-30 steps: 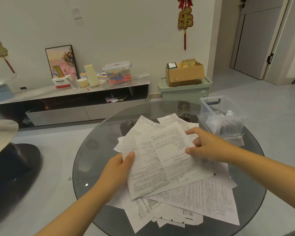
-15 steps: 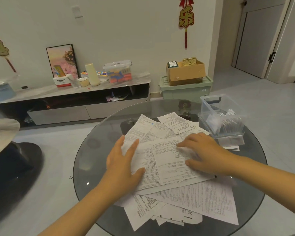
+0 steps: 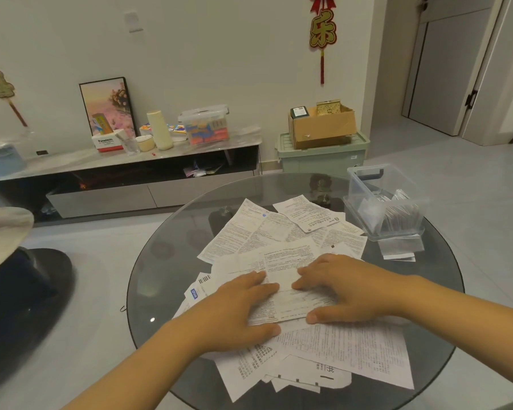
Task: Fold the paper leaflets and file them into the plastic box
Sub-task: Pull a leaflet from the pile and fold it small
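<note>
**Both hands flat on the top leaflet**

Your palms cover most of the top leaflet (image 3: 282, 261), so its fold line is hidden, and the print on every sheet is too small to read. Your forearms run off the lower edge of the view.

Half a second ago your hands lay further apart on this sheet; now they have drawn together, fingertips nearly meeting. Your left hand (image 3: 237, 313) and right hand (image 3: 345, 287) press down on it with straight fingers, gripping nothing.

The loose pile of leaflets (image 3: 350, 350) spreads under and around both hands on the glass tabletop (image 3: 160, 261). The plastic box (image 3: 382, 199) stands beyond your right hand, well apart, with folded leaflets inside.
</note>
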